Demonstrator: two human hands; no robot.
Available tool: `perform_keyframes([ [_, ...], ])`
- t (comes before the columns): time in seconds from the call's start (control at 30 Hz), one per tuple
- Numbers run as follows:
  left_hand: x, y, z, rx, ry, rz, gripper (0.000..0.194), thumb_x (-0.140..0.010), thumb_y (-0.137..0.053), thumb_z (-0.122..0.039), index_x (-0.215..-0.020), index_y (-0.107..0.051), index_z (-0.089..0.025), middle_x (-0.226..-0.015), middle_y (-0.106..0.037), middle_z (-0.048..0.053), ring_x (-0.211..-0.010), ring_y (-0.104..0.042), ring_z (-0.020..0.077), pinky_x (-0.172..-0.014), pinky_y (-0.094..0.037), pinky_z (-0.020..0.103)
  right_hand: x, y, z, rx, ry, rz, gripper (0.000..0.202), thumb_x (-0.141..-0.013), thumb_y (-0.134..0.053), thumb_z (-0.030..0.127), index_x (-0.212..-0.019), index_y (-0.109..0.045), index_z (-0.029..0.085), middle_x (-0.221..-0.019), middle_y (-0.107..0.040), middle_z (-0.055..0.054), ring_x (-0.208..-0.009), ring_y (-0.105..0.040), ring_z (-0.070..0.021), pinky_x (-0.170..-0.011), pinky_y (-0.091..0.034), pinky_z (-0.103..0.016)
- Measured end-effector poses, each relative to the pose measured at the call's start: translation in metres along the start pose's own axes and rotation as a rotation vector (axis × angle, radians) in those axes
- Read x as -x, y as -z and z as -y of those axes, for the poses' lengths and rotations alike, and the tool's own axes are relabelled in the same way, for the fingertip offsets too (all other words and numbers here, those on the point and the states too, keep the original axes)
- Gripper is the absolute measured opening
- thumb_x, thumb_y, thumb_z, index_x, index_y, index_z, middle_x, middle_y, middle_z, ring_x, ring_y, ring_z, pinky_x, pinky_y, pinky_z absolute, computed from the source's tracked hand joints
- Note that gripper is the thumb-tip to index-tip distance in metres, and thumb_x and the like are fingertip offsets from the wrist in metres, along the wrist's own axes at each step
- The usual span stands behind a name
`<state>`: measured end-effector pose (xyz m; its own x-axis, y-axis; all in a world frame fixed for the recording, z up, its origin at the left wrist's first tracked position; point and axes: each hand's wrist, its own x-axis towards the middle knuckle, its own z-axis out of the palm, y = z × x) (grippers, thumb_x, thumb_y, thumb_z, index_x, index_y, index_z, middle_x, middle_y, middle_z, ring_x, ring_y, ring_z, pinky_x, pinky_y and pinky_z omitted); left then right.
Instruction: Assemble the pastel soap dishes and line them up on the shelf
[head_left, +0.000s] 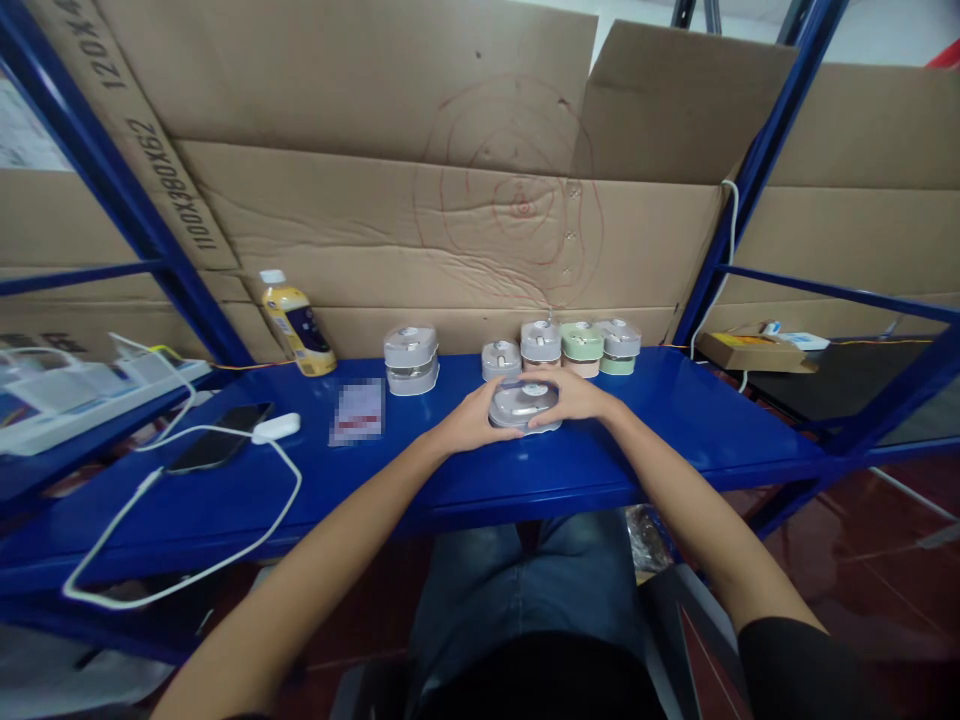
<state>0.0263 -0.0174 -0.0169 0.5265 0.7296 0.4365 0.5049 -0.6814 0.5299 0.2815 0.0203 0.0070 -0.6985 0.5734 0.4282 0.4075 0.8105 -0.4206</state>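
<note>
A small grey oval case with a clear lid is on the blue table near its front middle. My left hand curls round its left side, and my right hand grips its right side with fingers over the front and back. Just behind my hands are a single grey case, a grey-topped stack, a green-topped stack and a grey-over-green stack. Further left, two grey cases stand one on the other.
On the blue table, a yellow bottle stands at the back left near a blurred card. A phone and white cable lie at the left. Cardboard rises behind. A power strip is far left.
</note>
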Motion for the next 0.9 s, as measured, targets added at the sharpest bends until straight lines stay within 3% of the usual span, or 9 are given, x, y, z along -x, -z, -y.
perform_keyframes([
  [0.17, 0.0, -0.002, 0.002, 0.0, 0.061, -0.009, 0.107, -0.067, -0.088, -0.059, -0.154, -0.038, -0.022, -0.151, -0.055, 0.015, -0.136, -0.056, 0.0395, -0.112, -0.047, 0.051, -0.007, -0.014, -0.002, 0.015, 0.016, 0.017, 0.089, -0.065, -0.09, 0.059, -0.143, -0.063, 0.026, -0.129, -0.067, -0.011, -0.12, -0.062, -0.0326, -0.106, -0.05, -0.053],
  [0.4, 0.008, 0.008, -0.005, -0.092, -0.005, 0.057, 0.097, -0.074, -0.084, -0.057, -0.154, -0.04, -0.023, -0.144, -0.058, 0.014, -0.133, -0.057, 0.0369, -0.112, -0.046, 0.051, -0.004, -0.018, -0.005, 0.004, -0.001, 0.021, 0.09, -0.067, -0.089, 0.062, -0.146, -0.058, 0.031, -0.13, -0.064, -0.01, -0.123, -0.061, -0.0322, -0.109, -0.049, -0.054],
  [0.5, 0.031, 0.017, -0.016, -0.263, 0.09, 0.101, 0.086, -0.088, -0.07, -0.054, -0.16, -0.033, -0.025, -0.136, -0.059, 0.016, -0.123, -0.062, 0.0353, -0.105, -0.051, 0.052, -0.004, -0.023, -0.002, 0.042, -0.052, -0.027, 0.098, -0.065, -0.09, 0.063, -0.149, -0.054, 0.029, -0.138, -0.06, -0.012, -0.128, -0.058, -0.0349, -0.111, -0.046, -0.057],
  [0.57, 0.05, 0.022, -0.023, -0.435, 0.132, 0.04, 0.072, -0.096, -0.061, -0.049, -0.159, -0.036, -0.024, -0.138, -0.055, 0.018, -0.124, -0.061, 0.0368, -0.102, -0.053, 0.052, -0.005, -0.029, 0.003, 0.09, -0.076, -0.078, 0.1, -0.065, -0.09, 0.063, -0.149, -0.053, 0.024, -0.14, -0.057, -0.015, -0.132, -0.056, -0.0366, -0.113, -0.045, -0.058],
  [0.7, 0.075, 0.031, -0.032, -0.812, 0.137, -0.079, 0.056, -0.096, -0.061, -0.045, -0.142, -0.054, -0.012, -0.139, -0.054, 0.025, -0.126, -0.056, 0.0423, -0.104, -0.05, 0.054, -0.008, -0.038, 0.013, 0.155, -0.07, -0.177, 0.076, -0.081, -0.081, 0.057, -0.143, -0.057, 0.021, -0.136, -0.059, -0.016, -0.13, -0.057, -0.0343, -0.112, -0.046, -0.055],
  [0.8, 0.067, 0.036, -0.031, -0.977, 0.204, -0.044, 0.047, -0.097, -0.061, -0.042, -0.129, -0.062, -0.009, -0.123, -0.063, 0.024, -0.113, -0.061, 0.0401, -0.096, -0.052, 0.049, -0.008, -0.038, 0.013, 0.152, -0.073, -0.253, 0.059, -0.09, -0.072, 0.053, -0.138, -0.06, 0.022, -0.129, -0.063, -0.014, -0.123, -0.061, -0.0314, -0.107, -0.05, -0.053],
  [0.9, 0.039, 0.038, -0.02, -1.042, 0.248, -0.005, 0.042, -0.096, -0.061, -0.038, -0.124, -0.065, -0.008, -0.118, -0.066, 0.025, -0.113, -0.06, 0.0406, -0.095, -0.049, 0.047, -0.005, -0.034, 0.005, 0.132, -0.114, -0.308, 0.049, -0.092, -0.069, 0.049, -0.131, -0.064, 0.02, -0.12, -0.065, -0.013, -0.111, -0.065, -0.0288, -0.1, -0.053, -0.051],
])
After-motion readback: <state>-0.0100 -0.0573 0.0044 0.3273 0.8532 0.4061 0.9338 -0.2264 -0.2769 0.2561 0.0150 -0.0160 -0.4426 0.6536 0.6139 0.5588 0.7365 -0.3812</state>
